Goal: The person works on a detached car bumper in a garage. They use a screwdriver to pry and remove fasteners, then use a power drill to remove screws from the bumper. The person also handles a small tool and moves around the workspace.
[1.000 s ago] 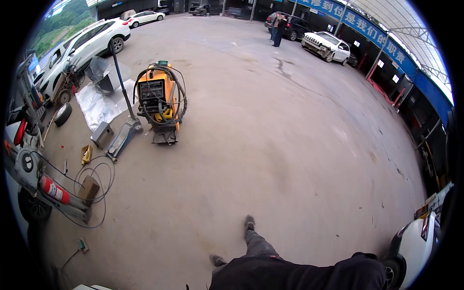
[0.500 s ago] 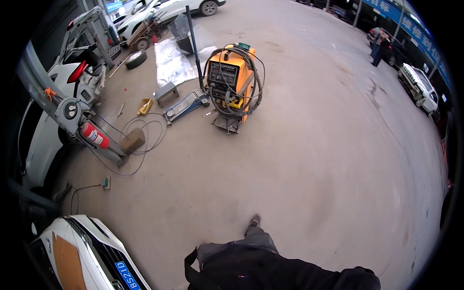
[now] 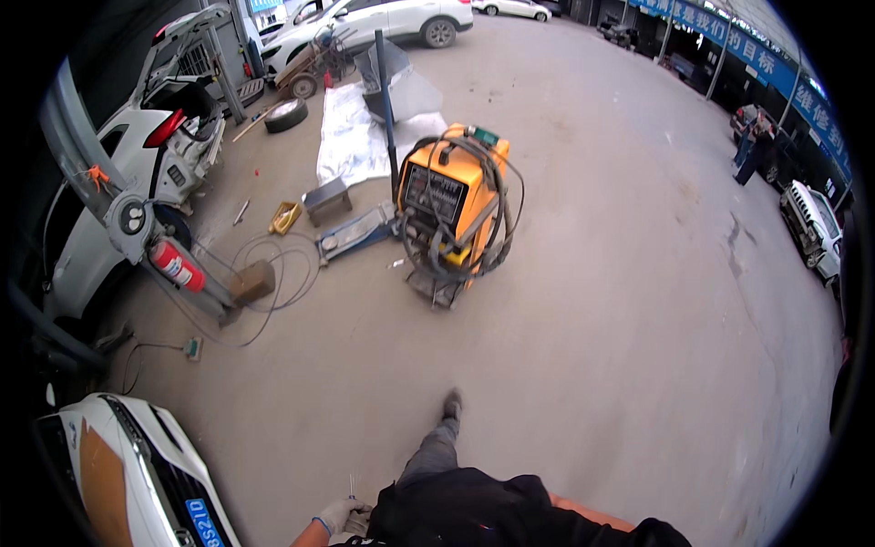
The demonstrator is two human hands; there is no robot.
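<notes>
My left hand (image 3: 339, 517), in a pale work glove with a blue cuff edge, shows at the bottom, left of my dark jacket. Its fingers are closed on a thin screwdriver-like tool (image 3: 353, 486) whose slim shaft points up; the rest of it is hidden by the glove. On the other side, part of my right forearm (image 3: 592, 513) shows bare beside the jacket, but the hand itself is out of view. Ahead stands an orange welding machine (image 3: 483, 196) with dark cables looped around it, apart from both hands.
Beside the machine lie a floor jack (image 3: 355, 232), a small metal stool (image 3: 326, 201) and a yellow tray (image 3: 284, 218). Hoses curl near a lift post with a fire extinguisher (image 3: 177, 265). A white car (image 3: 150, 465) stands close at left. People (image 3: 755, 150) stand far right.
The welding machine sits lower and slightly right in view. My left hand with the tool and my right forearm have come into sight. One foot has swung forward.
</notes>
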